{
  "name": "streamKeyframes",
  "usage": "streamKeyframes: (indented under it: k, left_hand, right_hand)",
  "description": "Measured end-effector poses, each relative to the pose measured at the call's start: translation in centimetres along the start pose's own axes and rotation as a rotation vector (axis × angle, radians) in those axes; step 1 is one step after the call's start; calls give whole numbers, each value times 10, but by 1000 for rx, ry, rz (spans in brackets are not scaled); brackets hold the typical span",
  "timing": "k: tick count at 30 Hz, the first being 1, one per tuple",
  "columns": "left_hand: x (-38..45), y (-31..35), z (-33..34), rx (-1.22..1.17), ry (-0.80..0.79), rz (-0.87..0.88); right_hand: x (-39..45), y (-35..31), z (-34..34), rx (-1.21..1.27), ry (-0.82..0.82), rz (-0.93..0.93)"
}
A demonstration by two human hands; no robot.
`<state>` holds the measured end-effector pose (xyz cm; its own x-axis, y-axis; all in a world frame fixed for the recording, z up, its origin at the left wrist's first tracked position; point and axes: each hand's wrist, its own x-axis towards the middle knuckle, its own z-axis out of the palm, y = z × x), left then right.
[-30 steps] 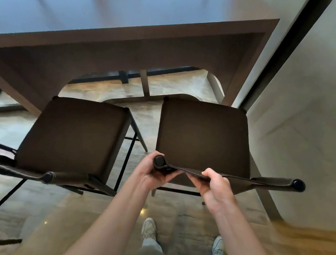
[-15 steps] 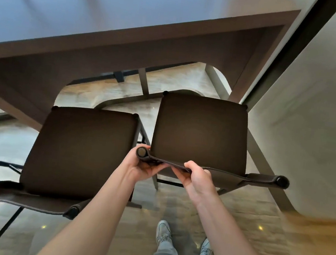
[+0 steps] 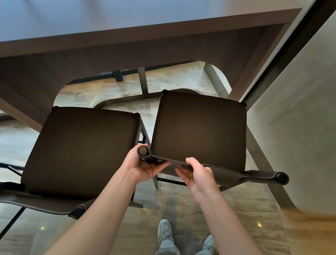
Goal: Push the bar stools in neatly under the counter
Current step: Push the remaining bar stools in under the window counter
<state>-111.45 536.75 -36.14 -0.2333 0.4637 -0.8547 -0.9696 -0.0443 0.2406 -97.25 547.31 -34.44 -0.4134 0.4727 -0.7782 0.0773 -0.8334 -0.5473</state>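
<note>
Two dark brown bar stools are seen from above in front of the counter (image 3: 113,44). The right stool (image 3: 201,130) is set further forward than the left stool (image 3: 81,151); its front seat edge lies close to the counter's lower edge, beside the counter's end panel, though whether it sits beneath the top cannot be told from this angle. The low strap-like backrest (image 3: 231,171) of the right stool is held by both hands. The left hand (image 3: 148,166) is curled around the backrest's left end, just below the round end cap, with the palm facing up. The right hand (image 3: 198,174) grips the backrest's upper edge near the middle, fingers hooked over the top and thumb underneath. The left stool stands just beside the right one, seats apart by a narrow gap, and is touched by neither hand. A pale wall (image 3: 308,121) is seen close to the right stool's right side. Light sneakers (image 3: 165,231) are visible on the glossy stone floor (image 3: 176,201) below the arms
</note>
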Motion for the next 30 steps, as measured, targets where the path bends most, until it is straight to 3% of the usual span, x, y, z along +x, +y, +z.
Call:
streamKeyframes:
  k: [10,20,30]
  left_hand:
    - [-4,-27,-8,-64,48,73]
    - [-22,-76,29,-254,87,287]
    - [-21,-144,95,-13,103,321]
  right_hand:
    - [-5,-4,-27,30,81,-2]
    - [-17,-47,-80,158,134,-16]
    - [-19,-83,-155,323,52,41]
